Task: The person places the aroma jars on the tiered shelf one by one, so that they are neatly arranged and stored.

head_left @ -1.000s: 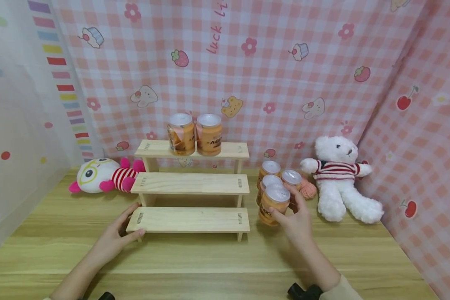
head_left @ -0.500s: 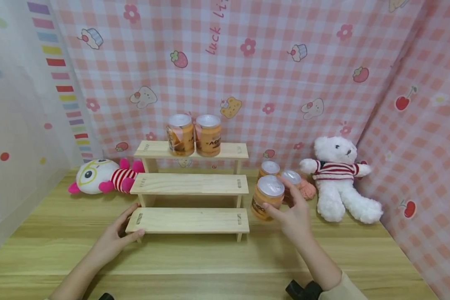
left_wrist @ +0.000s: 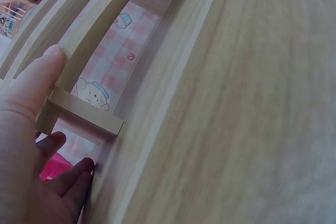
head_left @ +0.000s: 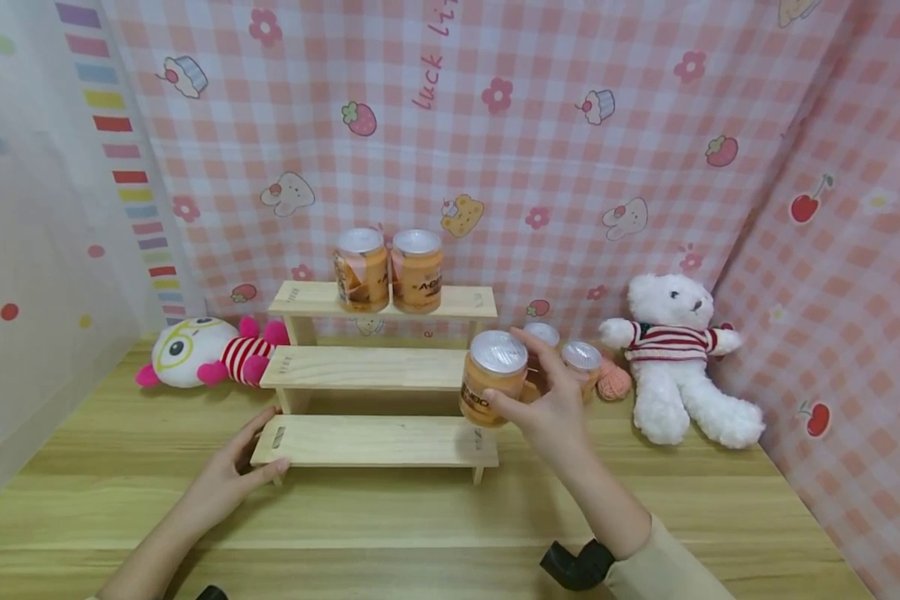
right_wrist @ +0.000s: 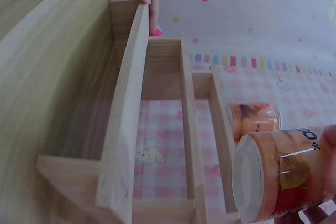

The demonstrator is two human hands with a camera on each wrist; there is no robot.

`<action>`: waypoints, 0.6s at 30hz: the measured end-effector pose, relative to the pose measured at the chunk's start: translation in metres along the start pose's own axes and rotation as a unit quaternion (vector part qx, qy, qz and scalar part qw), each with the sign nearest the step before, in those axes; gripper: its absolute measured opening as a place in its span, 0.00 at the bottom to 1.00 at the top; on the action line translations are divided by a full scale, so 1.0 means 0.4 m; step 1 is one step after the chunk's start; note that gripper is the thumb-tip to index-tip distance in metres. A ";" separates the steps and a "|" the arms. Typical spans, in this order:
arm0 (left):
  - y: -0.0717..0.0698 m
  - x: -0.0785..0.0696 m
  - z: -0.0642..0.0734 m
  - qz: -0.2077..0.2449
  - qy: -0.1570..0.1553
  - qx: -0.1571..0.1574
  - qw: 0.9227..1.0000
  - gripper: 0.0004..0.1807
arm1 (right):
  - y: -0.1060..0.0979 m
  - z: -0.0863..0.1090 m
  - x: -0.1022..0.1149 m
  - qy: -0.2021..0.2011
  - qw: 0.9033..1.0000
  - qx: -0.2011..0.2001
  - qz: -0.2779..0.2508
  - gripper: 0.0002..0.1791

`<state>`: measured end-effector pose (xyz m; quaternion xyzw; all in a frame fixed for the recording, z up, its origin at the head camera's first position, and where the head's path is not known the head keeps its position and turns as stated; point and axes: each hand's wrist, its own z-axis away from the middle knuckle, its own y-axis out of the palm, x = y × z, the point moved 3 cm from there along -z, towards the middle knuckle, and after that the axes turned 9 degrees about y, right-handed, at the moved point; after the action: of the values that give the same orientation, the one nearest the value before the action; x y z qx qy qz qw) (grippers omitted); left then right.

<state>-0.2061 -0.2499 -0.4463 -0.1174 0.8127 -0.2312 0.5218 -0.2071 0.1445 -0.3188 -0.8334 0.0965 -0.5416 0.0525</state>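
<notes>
My right hand grips an orange can with a clear lid, thumb in front and fingers behind. This can is raised above the right end of the three-tier wooden stand, upright or nearly so; the right wrist view shows its base. At the left end of the bottom tier, my left hand holds the stand, its thumb against the board and its fingers beside the leg. Two like cans, a left one and a right one, stand side by side on the top tier.
Right of the stand are two more cans, one partly hidden by my right hand, the other beside a pink yarn ball. A white teddy bear sits further right. A plush toy lies at left.
The can in my right hand has been lifted and carried left, from the group of cans to the stand's right end. My left hand stays put.
</notes>
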 end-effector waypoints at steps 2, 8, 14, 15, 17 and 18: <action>0.000 -0.001 0.000 -0.001 -0.001 0.000 1.000 0.42 | 0.016 -0.005 0.015 -0.001 1.000 0.011 -0.009 0.40; 0.001 -0.005 0.001 -0.003 0.002 -0.003 1.000 0.42 | 0.066 -0.007 0.096 -0.026 0.999 0.032 -0.016 0.38; 0.001 -0.004 0.002 -0.009 0.000 -0.003 1.000 0.42 | 0.109 -0.016 0.130 -0.035 0.998 0.044 -0.014 0.37; 0.001 -0.004 0.001 -0.009 0.000 -0.003 1.000 0.42 | 0.116 -0.019 0.131 -0.037 0.998 0.045 -0.015 0.37; 0.001 -0.003 0.001 -0.009 -0.001 -0.003 1.000 0.43 | 0.130 -0.024 0.134 -0.042 0.998 0.049 -0.017 0.37; 0.002 -0.003 0.001 -0.009 -0.001 -0.003 1.000 0.43 | 0.137 -0.026 0.134 -0.044 0.997 0.052 -0.020 0.37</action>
<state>-0.2054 -0.2490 -0.4459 -0.1266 0.8115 -0.2339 0.5203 -0.2013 0.0794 -0.2770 -0.8545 0.0494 -0.5094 0.0889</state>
